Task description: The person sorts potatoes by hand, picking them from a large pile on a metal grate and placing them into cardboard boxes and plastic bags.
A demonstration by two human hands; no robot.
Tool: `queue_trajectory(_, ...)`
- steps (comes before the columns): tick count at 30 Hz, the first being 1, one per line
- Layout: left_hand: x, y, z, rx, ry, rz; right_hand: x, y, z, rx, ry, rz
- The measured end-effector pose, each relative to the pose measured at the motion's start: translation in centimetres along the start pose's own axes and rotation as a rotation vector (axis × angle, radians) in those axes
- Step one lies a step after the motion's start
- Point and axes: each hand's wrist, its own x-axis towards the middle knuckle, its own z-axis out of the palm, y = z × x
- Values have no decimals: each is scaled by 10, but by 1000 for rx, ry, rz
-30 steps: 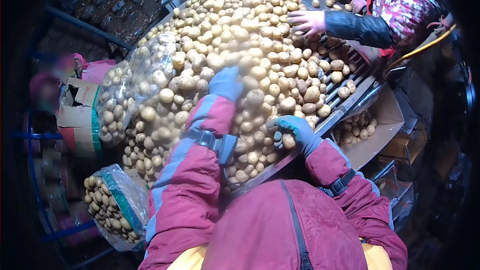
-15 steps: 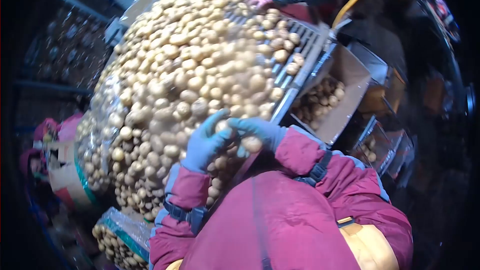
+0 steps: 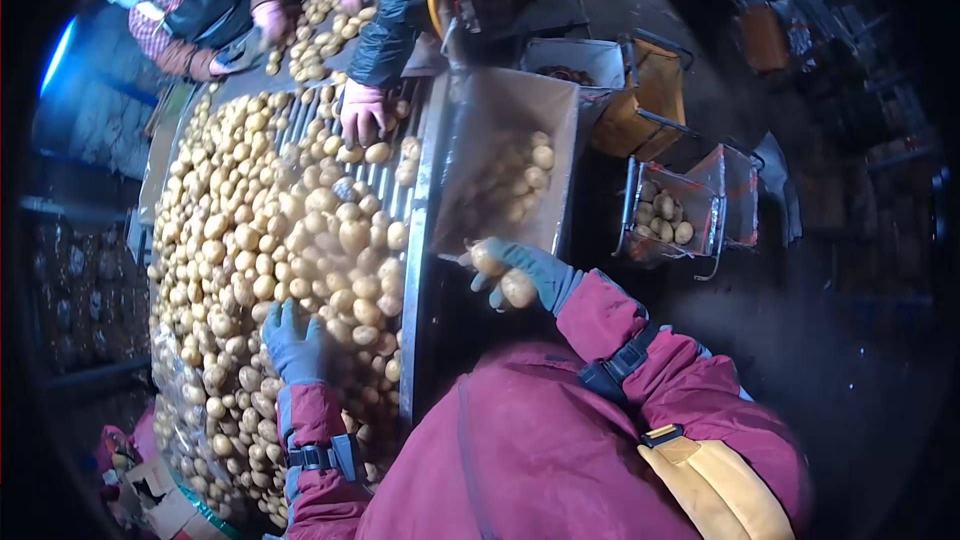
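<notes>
A big heap of potatoes (image 3: 235,240) covers the slatted sorting table in front of me. My left hand (image 3: 294,348), in a grey-blue glove, rests over the near part of the heap with its fingers apart and nothing visible in them. Off the table's right edge, my right hand (image 3: 543,273) is closed around two potatoes: one potato (image 3: 487,258) by the fingertips and another potato (image 3: 518,289) lower down. Just beyond this hand stands a lined cardboard box (image 3: 505,105) partly filled with potatoes.
A metal rail (image 3: 424,210) edges the table beside the box. Farther right are a yellowish crate (image 3: 655,100) and a wire-framed container (image 3: 655,245) holding potatoes. A co-worker's pink-gloved hand (image 3: 362,113) touches potatoes on the bars; another person (image 3: 205,10) works at the far end.
My hands, close together over the heap before, have parted. The right one has moved right, past the rail, carrying potatoes; the left has opened over the heap. My view has turned right.
</notes>
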Motion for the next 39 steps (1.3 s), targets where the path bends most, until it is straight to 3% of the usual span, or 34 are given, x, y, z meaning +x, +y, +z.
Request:
queue_trajectory(3,9,5,-1,-59,2,-51,-20,-1,-42,101,27,30)
queue_trajectory(7,11,-10,7,-131,-4,-26,-56,-9,-78,99,243,-69)
queue_trajectory(8,12,-16,13,-127,-10,-15,-57,-5,-94,204,174,-137)
queue_trajectory(12,13,-24,25,-78,-19,-18,-82,-7,-141,160,331,-206)
queue_trajectory(13,13,-25,28,-64,-18,-16,-88,-13,-135,142,331,-322)
queue_trajectory(19,9,-43,51,-220,3,26,-110,-10,-168,51,518,-403)
queue_trajectory(26,12,-45,52,-247,-2,-6,-107,9,-187,310,491,-252)
queue_trajectory(29,18,-70,73,-234,19,23,-93,-20,-192,370,549,-387)
queue_trajectory(31,13,-60,63,-187,8,8,-109,-85,-193,139,701,-468)
queue_trajectory(32,13,-58,64,-169,16,21,-107,-110,-214,126,571,-578)
queue_trajectory(35,10,-29,48,-187,39,-45,-100,-145,-198,88,658,-710)
queue_trajectory(37,15,6,7,-166,-139,-64,-70,-125,-188,17,425,-498)
queue_trajectory(38,8,-25,45,-149,91,21,-45,-107,-170,-75,368,-436)
queue_trajectory(39,6,-18,38,-196,90,0,-22,-86,-140,-142,301,-408)
